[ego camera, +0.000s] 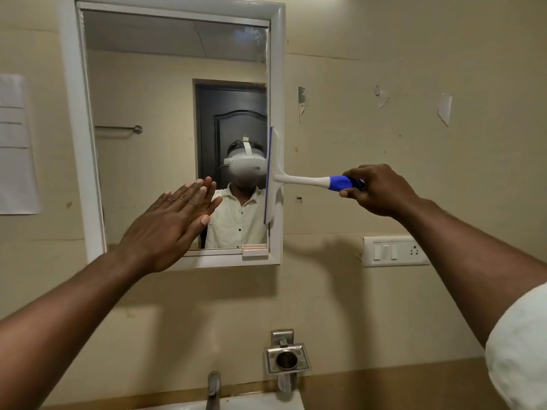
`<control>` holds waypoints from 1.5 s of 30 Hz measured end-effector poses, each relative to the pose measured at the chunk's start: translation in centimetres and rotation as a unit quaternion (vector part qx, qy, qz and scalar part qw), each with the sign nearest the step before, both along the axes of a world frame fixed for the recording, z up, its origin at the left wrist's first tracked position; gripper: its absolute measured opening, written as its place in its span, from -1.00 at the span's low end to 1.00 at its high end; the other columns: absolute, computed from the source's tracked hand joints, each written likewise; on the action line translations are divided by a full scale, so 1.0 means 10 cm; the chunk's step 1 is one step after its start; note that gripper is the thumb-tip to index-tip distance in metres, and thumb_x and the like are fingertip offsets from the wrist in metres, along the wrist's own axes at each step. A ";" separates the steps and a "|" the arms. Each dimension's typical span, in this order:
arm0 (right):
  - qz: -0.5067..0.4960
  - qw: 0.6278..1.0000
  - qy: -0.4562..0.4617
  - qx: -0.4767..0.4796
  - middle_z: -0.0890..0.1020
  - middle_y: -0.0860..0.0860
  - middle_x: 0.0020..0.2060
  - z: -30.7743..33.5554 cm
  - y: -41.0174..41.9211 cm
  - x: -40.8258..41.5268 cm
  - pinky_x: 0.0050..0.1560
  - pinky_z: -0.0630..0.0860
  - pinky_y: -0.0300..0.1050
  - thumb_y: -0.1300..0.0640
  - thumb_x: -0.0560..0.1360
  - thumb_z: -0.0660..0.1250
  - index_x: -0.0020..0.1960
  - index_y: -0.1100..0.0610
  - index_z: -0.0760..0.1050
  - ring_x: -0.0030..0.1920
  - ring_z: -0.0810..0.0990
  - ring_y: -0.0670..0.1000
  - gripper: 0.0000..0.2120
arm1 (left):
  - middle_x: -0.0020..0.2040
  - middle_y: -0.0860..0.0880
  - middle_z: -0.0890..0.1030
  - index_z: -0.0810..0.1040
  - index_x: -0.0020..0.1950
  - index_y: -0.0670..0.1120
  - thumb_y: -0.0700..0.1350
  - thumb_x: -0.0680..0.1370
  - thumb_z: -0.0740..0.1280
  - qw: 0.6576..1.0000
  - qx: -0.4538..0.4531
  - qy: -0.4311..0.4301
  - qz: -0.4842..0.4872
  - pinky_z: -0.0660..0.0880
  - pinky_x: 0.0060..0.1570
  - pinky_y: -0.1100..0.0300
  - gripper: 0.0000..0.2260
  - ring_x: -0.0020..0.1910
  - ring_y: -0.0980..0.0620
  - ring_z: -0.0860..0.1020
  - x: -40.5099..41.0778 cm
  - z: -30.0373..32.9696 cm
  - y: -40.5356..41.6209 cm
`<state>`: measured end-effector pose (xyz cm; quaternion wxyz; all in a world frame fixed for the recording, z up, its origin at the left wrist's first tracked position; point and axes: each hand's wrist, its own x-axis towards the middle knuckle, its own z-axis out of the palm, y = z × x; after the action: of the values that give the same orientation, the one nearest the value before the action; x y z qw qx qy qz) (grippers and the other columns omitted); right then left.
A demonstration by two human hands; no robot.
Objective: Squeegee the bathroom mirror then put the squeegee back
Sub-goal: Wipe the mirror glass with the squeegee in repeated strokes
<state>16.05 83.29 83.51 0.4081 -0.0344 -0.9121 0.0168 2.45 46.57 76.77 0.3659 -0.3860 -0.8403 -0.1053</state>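
The white-framed bathroom mirror (142, 93) hangs on the beige wall at upper left. My right hand (377, 189) grips the blue end of a white squeegee (302, 179). Its handle runs level, and its upright blade rests along the mirror's right edge, partly over the frame. My left hand (171, 223) is flat with fingers together and spread forward, held up in front of the lower middle of the mirror; I cannot tell whether it touches the glass. It holds nothing.
A metal holder (286, 358) is fixed to the wall below the mirror, with a tap (213, 389) and the white sink rim (251, 402) beneath. A switch plate (395, 251) sits at right. A paper sheet (16, 143) hangs at far left.
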 end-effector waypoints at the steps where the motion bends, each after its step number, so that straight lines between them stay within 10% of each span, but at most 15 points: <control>1: -0.002 1.000 -0.001 0.000 0.61 0.07 -0.15 0.00 0.00 0.01 -0.24 0.41 -0.06 -0.01 0.46 0.41 0.15 0.08 0.58 -0.21 0.53 0.13 -0.70 | 0.51 0.16 -0.13 -0.19 0.51 0.09 0.29 0.51 -0.26 1.000 0.001 0.001 0.002 -0.11 0.48 0.16 -0.40 0.50 0.20 -0.13 0.00 0.00 -0.04; 25: 0.171 0.980 0.008 0.103 0.64 0.03 0.10 -0.23 -2.44 -1.07 -0.03 0.55 -0.01 -0.14 0.46 0.34 0.15 0.08 0.55 0.00 0.59 0.08 -0.62 | 0.56 0.08 -0.11 -0.13 0.53 0.01 0.26 0.53 -0.22 0.986 0.036 -0.013 0.164 -0.20 0.44 0.22 -0.38 0.50 0.21 -0.15 -0.05 0.10 -2.14; 45: 0.146 0.988 -0.025 0.047 0.61 0.10 0.16 -0.50 -2.40 -1.20 0.03 0.57 0.04 -0.02 0.45 0.41 0.23 0.14 0.55 0.02 0.57 0.10 -0.59 | 0.56 0.07 -0.10 -0.13 0.53 0.01 0.26 0.53 -0.23 0.989 0.034 -0.024 0.139 -0.18 0.46 0.20 -0.38 0.50 0.21 -0.15 -0.29 -0.12 -2.23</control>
<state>4.09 59.32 78.54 0.3798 0.1179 -0.9170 0.0319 -0.49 24.22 75.55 0.3693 -0.2499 -0.8904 -0.0915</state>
